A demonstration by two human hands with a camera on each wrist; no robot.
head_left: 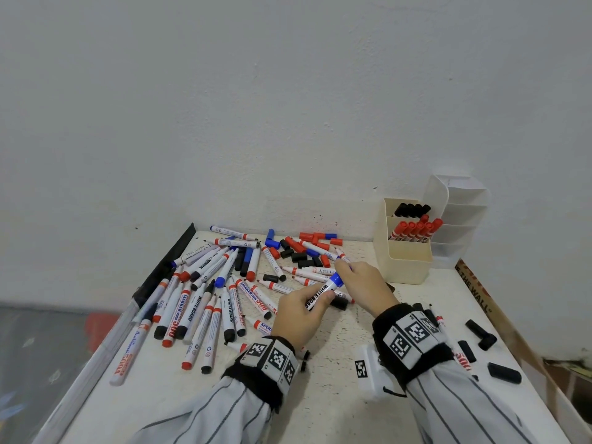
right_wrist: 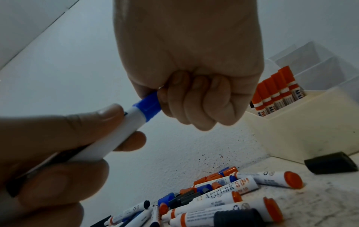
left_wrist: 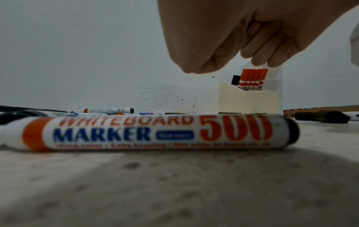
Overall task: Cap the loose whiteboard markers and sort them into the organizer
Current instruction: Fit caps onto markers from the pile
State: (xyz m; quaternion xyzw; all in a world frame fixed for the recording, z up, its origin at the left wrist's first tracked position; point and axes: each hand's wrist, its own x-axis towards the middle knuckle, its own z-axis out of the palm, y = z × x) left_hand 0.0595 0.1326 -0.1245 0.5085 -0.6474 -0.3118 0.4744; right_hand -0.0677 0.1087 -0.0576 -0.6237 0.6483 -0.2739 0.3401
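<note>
My left hand (head_left: 304,307) grips the white barrel of a whiteboard marker (head_left: 322,291) above the table's middle. My right hand (head_left: 362,282) is curled round the blue cap (head_left: 336,280) on that marker's end; the right wrist view shows the blue cap (right_wrist: 148,106) seated against the barrel (right_wrist: 116,135), its tip hidden in my fist. The cream organizer (head_left: 405,251) stands at the back right, with black-capped markers (head_left: 411,209) in its rear slot and red-capped markers (head_left: 416,229) in front of them. Several loose markers (head_left: 205,296) and caps (head_left: 307,248) lie scattered to the left and behind my hands.
A translucent tiered organizer (head_left: 458,216) stands behind the cream one. Loose black caps (head_left: 480,334) lie at the right near the table edge. A red-banded marker (left_wrist: 147,132) lies close under my left wrist. The wall runs along the table's back edge.
</note>
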